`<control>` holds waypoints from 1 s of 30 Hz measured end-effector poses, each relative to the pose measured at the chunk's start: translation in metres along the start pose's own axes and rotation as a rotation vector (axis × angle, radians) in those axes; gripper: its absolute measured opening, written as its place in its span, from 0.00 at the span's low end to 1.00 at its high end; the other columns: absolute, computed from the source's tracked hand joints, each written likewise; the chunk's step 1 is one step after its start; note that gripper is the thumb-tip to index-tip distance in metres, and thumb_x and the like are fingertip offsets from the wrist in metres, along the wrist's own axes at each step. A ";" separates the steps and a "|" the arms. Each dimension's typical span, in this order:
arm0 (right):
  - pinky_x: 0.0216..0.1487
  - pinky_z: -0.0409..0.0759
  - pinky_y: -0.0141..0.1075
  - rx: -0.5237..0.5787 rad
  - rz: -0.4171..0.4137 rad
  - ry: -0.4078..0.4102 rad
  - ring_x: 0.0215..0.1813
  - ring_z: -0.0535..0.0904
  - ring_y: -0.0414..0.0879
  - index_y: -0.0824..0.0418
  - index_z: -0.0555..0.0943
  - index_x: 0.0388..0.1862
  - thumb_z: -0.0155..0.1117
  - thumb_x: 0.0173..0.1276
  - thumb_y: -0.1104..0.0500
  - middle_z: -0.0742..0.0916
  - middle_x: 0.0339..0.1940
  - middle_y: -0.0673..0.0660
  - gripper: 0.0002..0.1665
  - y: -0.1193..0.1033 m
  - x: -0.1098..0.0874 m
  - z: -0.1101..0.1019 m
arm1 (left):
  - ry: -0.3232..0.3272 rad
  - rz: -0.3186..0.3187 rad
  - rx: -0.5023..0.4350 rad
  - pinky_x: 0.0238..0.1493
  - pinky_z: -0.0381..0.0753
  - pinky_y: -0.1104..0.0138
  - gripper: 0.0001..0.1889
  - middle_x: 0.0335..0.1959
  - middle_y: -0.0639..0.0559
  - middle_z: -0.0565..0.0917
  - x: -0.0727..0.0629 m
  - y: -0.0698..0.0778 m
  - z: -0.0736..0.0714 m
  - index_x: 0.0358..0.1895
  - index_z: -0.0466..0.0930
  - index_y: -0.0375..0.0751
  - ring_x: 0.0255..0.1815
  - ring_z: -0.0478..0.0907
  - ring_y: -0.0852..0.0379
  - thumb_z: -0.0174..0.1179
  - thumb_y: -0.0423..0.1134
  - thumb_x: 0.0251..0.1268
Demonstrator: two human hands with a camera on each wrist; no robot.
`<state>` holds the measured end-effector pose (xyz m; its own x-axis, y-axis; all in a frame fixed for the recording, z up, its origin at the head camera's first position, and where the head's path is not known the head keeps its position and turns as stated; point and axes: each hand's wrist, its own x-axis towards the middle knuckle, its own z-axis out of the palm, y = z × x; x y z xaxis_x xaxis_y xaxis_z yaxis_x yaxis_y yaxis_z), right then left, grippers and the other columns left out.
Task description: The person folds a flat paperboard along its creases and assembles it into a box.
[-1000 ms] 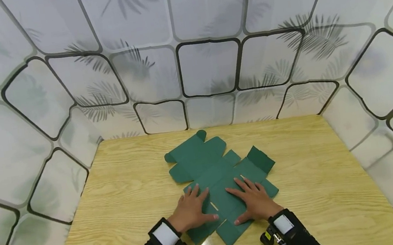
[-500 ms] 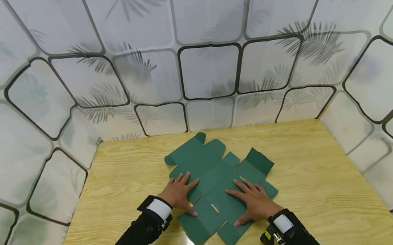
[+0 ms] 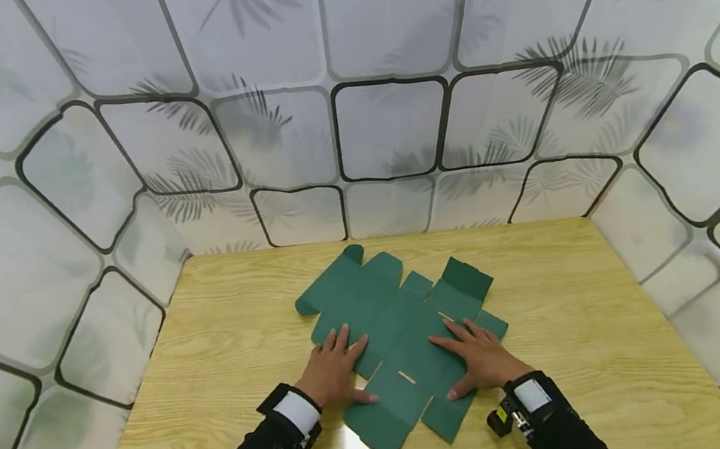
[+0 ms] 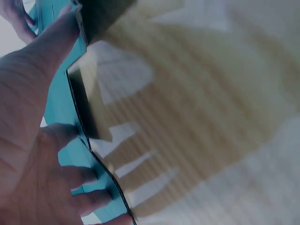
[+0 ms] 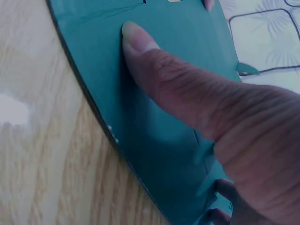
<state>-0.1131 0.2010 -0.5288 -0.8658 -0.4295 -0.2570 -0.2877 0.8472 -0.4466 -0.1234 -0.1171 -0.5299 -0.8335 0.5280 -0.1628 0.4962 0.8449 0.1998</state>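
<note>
A flat green cardboard box blank [image 3: 408, 328] with fold lines, slots and several flaps lies slantwise on the wooden table. My left hand [image 3: 330, 374] rests spread at its left edge, fingertips on the card and thumb near the lower left flap [image 3: 380, 427]. On the right part of the blank lies my right hand [image 3: 487, 356], fingers spread and thumb stretched toward the lower flap. The left wrist view has the left hand [image 4: 37, 131] along the card's edge. In the right wrist view, the right thumb [image 5: 173, 84] lies against the green surface [image 5: 93, 42].
The pale wooden table [image 3: 592, 330] extends on both sides of the blank. A patterned fabric wall [image 3: 388, 130] with dark outlines and leaf prints stands behind it and along both sides. Each wrist carries a strapped device [image 3: 295, 415].
My left hand has lifted off the blank's lower middle and moved left to its edge. The blank has turned slightly, its lower part swinging right. My right hand has shifted a little right with it.
</note>
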 end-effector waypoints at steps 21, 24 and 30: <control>0.62 0.61 0.73 -0.054 0.083 0.080 0.75 0.57 0.75 0.54 0.69 0.76 0.83 0.44 0.35 0.63 0.78 0.69 0.61 -0.013 -0.004 0.021 | 0.058 -0.089 0.056 0.59 0.74 0.39 0.57 0.74 0.30 0.64 -0.010 0.025 0.018 0.76 0.66 0.44 0.72 0.64 0.30 0.67 0.77 0.45; 0.64 0.60 0.73 -0.061 0.075 0.059 0.76 0.56 0.74 0.53 0.69 0.76 0.84 0.44 0.36 0.62 0.79 0.68 0.62 -0.010 -0.002 0.017 | 0.040 -0.131 0.073 0.59 0.74 0.39 0.58 0.74 0.30 0.63 -0.011 0.032 0.019 0.76 0.66 0.45 0.72 0.64 0.30 0.65 0.78 0.45; 0.65 0.60 0.72 -0.091 0.065 0.064 0.76 0.55 0.74 0.52 0.70 0.76 0.86 0.43 0.42 0.62 0.79 0.68 0.60 -0.007 0.004 0.007 | 0.061 -0.193 0.101 0.58 0.75 0.38 0.57 0.73 0.30 0.65 -0.009 0.045 0.020 0.76 0.67 0.45 0.71 0.66 0.29 0.64 0.79 0.45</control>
<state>-0.1112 0.1914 -0.5330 -0.9072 -0.3547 -0.2264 -0.2638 0.8986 -0.3506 -0.0886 -0.0822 -0.5390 -0.9269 0.3525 -0.1291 0.3457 0.9356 0.0722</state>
